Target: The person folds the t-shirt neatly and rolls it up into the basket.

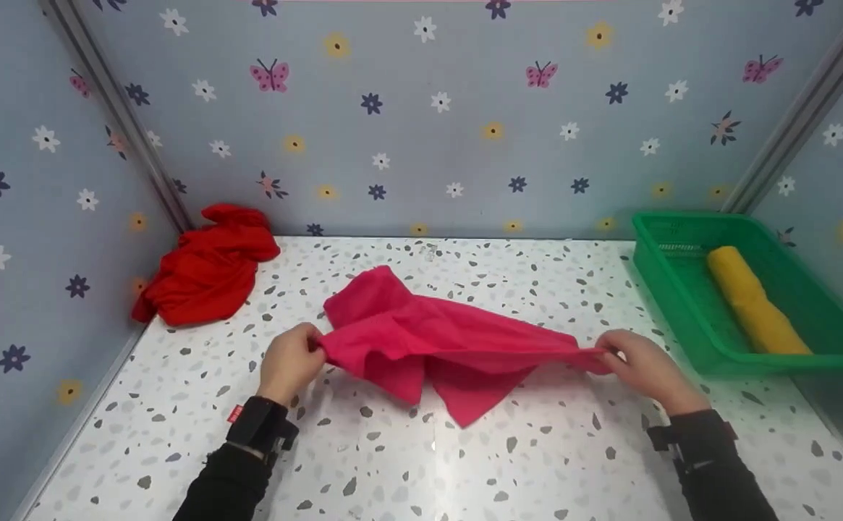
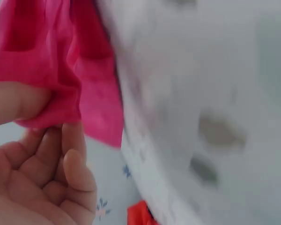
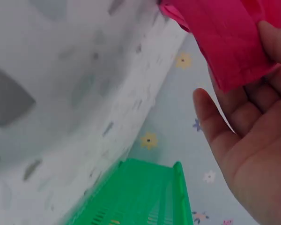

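Observation:
A pink cloth (image 1: 435,333) stretches between both hands over the speckled table, its near edge drawn fairly straight and loose corners hanging toward the front. At its left end, my left hand (image 1: 291,365) pinches the cloth; the left wrist view shows thumb above and fingers beneath the pink fabric (image 2: 61,89). My right hand (image 1: 645,369) pinches the right end of the same edge. In the right wrist view, a hemmed corner of the fabric (image 3: 229,51) lies between thumb and fingers of the right hand (image 3: 253,136). The far left part of the cloth is bunched up.
A crumpled red cloth (image 1: 211,268) lies in the back left corner against the wall. At the right stands a green plastic basket (image 1: 689,318) with a rolled yellow cloth (image 1: 757,304) inside. Flower-patterned walls (image 1: 435,145) enclose the white speckled table (image 1: 363,470) on three sides.

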The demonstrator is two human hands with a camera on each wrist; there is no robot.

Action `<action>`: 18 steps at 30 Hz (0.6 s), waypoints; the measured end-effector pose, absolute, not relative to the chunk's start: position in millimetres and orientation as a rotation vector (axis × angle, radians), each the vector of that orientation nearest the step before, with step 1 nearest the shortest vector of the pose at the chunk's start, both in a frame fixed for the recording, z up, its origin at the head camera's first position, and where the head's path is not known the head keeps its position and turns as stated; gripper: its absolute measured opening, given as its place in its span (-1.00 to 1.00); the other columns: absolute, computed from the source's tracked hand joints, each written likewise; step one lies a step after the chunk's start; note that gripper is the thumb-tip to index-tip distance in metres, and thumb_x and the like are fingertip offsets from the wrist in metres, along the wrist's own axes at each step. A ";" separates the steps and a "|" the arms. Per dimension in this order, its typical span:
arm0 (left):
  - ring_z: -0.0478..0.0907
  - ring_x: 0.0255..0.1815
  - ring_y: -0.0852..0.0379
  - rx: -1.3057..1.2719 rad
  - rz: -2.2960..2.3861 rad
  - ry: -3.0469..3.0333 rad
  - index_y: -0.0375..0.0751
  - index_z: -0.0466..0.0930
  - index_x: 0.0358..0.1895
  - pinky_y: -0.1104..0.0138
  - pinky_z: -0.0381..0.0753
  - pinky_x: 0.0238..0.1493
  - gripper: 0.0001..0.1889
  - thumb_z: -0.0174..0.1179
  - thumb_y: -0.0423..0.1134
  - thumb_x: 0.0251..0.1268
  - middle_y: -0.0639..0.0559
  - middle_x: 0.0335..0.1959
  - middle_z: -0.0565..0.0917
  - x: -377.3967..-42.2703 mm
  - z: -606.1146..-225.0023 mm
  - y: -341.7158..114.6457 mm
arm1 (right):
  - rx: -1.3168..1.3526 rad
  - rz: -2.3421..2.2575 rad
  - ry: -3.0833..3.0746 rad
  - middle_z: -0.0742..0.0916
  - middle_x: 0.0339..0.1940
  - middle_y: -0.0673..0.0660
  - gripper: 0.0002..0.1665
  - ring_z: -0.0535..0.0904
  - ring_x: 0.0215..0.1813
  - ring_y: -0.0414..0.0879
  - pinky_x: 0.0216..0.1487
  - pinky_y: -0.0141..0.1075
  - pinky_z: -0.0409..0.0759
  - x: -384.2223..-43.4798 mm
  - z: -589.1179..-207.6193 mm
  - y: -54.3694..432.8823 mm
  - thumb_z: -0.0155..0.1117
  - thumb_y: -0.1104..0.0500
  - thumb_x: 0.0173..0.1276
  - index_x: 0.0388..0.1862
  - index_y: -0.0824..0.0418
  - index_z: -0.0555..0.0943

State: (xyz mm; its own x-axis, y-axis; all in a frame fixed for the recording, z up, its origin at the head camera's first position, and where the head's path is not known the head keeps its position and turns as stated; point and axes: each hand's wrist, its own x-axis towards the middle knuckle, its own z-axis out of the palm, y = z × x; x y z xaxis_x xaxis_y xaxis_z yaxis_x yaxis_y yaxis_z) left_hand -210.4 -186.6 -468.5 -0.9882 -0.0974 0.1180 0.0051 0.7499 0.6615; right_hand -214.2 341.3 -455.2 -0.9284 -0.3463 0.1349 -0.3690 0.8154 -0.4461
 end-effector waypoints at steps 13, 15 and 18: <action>0.52 -0.30 0.02 0.009 -1.156 -2.444 -0.29 0.63 -0.21 0.29 0.47 -0.27 -0.88 0.13 -0.48 0.26 -0.14 -0.33 0.68 -193.1 -424.5 -233.4 | 0.615 0.808 -2.695 0.67 -0.37 -0.04 -0.82 0.54 -0.30 -0.10 -0.27 -0.37 0.61 -185.4 -415.6 347.5 0.38 0.40 0.25 -0.27 0.17 0.60; 0.53 -0.30 0.07 -0.028 -1.192 -2.417 -0.31 0.63 -0.21 0.37 0.46 -0.23 -0.88 0.14 -0.50 0.26 -0.14 -0.34 0.69 -190.0 -419.9 -237.0 | 0.665 0.836 -2.640 0.66 -0.38 -0.02 -0.78 0.55 -0.32 -0.13 -0.30 -0.43 0.61 -181.1 -411.9 348.9 0.37 0.46 0.21 -0.27 0.19 0.60; 0.54 -0.34 0.19 -0.105 -1.236 -2.390 -0.33 0.62 -0.23 0.47 0.45 -0.20 -0.88 0.14 -0.54 0.25 -0.12 -0.37 0.68 -184.1 -413.0 -241.5 | 0.732 0.877 -2.597 0.66 -0.39 -0.03 -0.73 0.56 -0.35 -0.18 -0.33 -0.45 0.61 -174.5 -407.1 352.7 0.35 0.52 0.19 -0.28 0.20 0.59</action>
